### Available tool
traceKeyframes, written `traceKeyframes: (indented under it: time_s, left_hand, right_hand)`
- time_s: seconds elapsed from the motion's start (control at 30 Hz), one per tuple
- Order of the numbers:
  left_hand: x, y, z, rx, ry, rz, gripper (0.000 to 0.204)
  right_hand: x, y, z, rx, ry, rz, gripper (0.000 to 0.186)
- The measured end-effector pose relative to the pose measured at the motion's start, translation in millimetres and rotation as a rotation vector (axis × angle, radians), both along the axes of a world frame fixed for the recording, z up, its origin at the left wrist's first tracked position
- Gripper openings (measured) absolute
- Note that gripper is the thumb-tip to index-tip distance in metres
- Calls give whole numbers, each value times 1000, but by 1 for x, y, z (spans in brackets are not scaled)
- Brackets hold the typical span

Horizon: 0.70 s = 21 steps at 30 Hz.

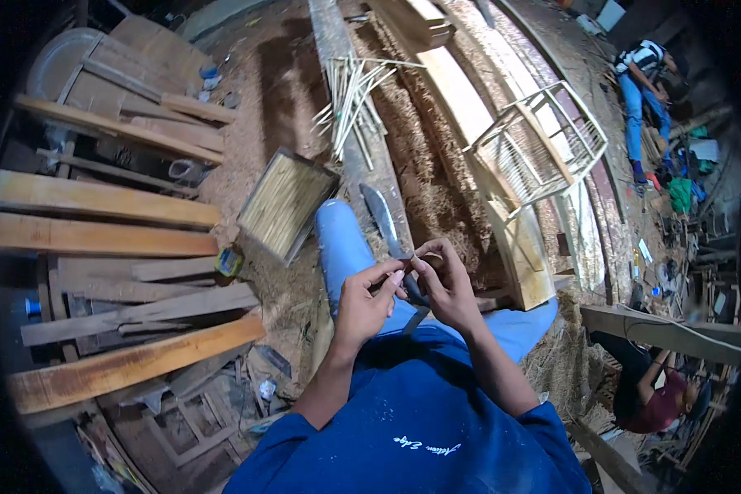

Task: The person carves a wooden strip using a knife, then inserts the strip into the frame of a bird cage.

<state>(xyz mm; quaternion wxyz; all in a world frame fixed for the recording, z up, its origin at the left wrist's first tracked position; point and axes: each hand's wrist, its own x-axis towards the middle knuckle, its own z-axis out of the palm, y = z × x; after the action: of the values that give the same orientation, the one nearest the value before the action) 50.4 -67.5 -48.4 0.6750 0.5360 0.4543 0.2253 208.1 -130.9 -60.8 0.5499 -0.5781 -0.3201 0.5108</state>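
My left hand [367, 301] and my right hand [448, 290] meet above my lap, fingertips pinched close together. Whatever lies between them is too small to make out. Just beyond the fingers, a broad-bladed knife [378, 212] rests on a narrow grey plank [362, 169], its handle end partly hidden by my hands. Farther up that plank lies a loose pile of thin pale sticks [356, 97]. To the right, a cage-like frame of thin wooden bars [585, 137] sits tilted on long timber. Left of my knee is a shallow framed panel with slats [283, 206].
Thick wooden beams [99, 235] are stacked at the left, by a yellow-and-black tape measure [230, 262]. Wood shavings [424, 136] cover the ground. One person [644, 86] bends over at the far right; another [659, 399] sits lower right, near a post [675, 333].
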Motion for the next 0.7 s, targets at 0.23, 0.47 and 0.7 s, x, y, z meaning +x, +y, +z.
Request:
traceKeyframes:
  time_s: [0.23,0.47,0.7]
  left_hand:
    - [-59,-33,-75,-122,167,170,27]
    - [-95,-66,-120,-247,242,360,25]
    - [-103,-70,-121,-269,274,396,27]
  right_hand:
    - [-53,-17,-104,-13,-194,-21,15]
    - [-99,-37,-140,146,-416,81,14]
    - [-109,-33,-146,-5,-386,164,18]
